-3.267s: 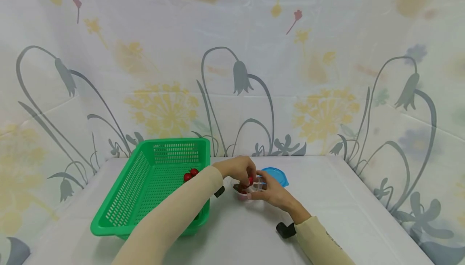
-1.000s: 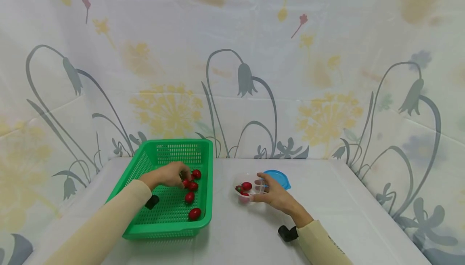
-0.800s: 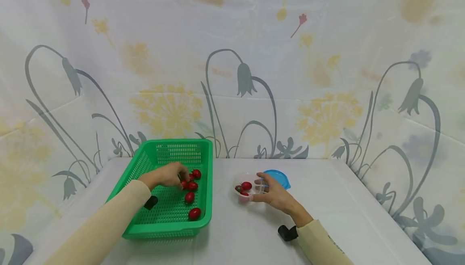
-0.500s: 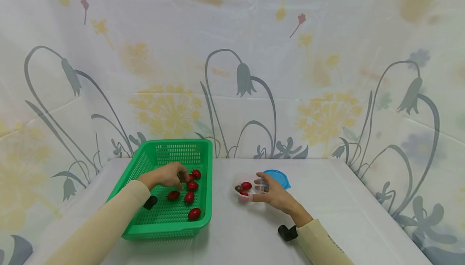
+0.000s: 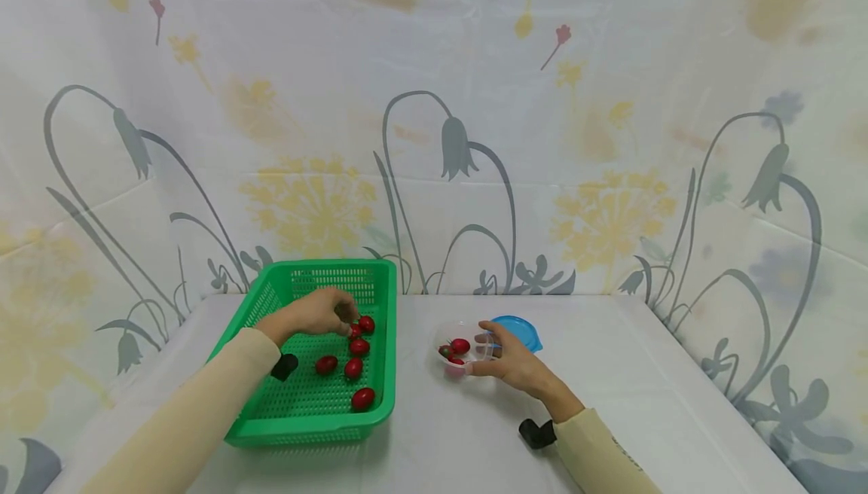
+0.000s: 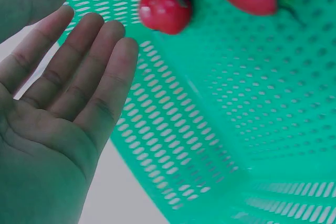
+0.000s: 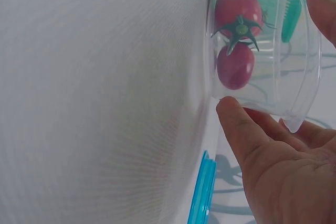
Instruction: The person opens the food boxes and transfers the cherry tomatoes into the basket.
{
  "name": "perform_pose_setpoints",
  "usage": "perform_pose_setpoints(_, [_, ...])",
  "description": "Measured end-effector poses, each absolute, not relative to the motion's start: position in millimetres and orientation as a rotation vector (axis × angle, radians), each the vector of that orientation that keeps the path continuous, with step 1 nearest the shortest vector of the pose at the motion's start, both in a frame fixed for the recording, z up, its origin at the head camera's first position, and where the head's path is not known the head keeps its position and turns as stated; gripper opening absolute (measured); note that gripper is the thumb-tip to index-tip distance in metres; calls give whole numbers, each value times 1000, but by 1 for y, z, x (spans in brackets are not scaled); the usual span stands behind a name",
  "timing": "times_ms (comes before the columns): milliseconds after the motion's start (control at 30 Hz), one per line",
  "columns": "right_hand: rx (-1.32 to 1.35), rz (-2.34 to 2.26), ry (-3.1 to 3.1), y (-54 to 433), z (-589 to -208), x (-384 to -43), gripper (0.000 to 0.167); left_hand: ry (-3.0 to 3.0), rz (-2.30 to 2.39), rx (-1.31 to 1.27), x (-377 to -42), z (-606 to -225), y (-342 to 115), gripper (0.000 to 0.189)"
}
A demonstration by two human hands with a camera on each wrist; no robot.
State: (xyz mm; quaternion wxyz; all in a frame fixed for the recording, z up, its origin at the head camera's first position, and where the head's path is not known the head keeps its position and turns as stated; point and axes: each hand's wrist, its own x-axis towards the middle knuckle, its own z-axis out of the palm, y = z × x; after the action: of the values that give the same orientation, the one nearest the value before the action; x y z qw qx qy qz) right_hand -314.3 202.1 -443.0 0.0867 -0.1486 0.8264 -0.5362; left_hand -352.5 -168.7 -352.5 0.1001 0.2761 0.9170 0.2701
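Observation:
My left hand [image 5: 319, 313] is over the green basket [image 5: 237, 428], its fingertips right by a small red tomato [image 5: 355, 330]. In the left wrist view, the fingers lie nearly straight with nothing in them, beside a tomato [image 6: 167, 11] with a green calyx. Several more tomatoes are spread over the basket floor, one [image 5: 326, 365] a little apart on the left. My right hand [image 5: 511, 362] holds a clear plastic tub [image 5: 468, 330] by its side, thumb at the rim and fingers round the wall. Red tomatoes [image 7: 235, 65] with green stems show inside the tub.
A blue lid [image 5: 517, 330] lies on the white tabletop [image 5: 610, 373] behind the right hand. Behind the table hangs a flower-printed cloth [image 5: 434, 200]. The basket's raised wall [image 5: 388, 373] stands between its tomatoes and the tub.
The left hand has gone from the tub to the basket. One tomato under it has shifted left and lies loose there; the hand has since risen slightly. The right hand stays at the tub.

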Motion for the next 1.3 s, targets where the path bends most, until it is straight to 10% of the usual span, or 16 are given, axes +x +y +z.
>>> perform_pose_setpoints(1300, [-460,-1601,2442,201,-440,-311,89,2612,643,1048,-351,-324,-3,16])
